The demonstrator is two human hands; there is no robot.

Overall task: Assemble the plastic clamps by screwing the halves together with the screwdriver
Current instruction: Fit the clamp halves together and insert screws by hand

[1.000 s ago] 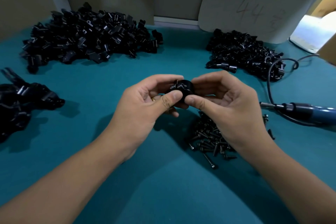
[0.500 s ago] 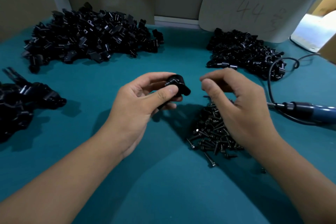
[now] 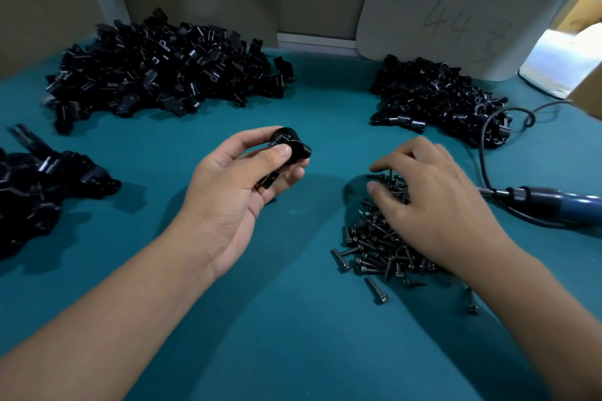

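My left hand (image 3: 237,185) holds a black plastic clamp (image 3: 291,148) between thumb and fingers, lifted above the teal table. My right hand (image 3: 433,195) rests palm down on a pile of small black screws (image 3: 378,247), with thumb and forefinger curled at the far edge of the pile. Whether a screw is pinched there is unclear. A blue electric screwdriver (image 3: 550,203) lies on the table just right of my right hand, its tip pointing left and its cable looping back.
A big heap of black clamp halves (image 3: 163,72) sits at the back left, a smaller heap (image 3: 433,98) at the back right. More black parts (image 3: 35,182) lie at the left edge. A white board (image 3: 456,10) leans against the wall.
My right hand let go of the clamp, moved right and down, and now rests on the screw pile. My left hand kept the clamp and drifted slightly left.
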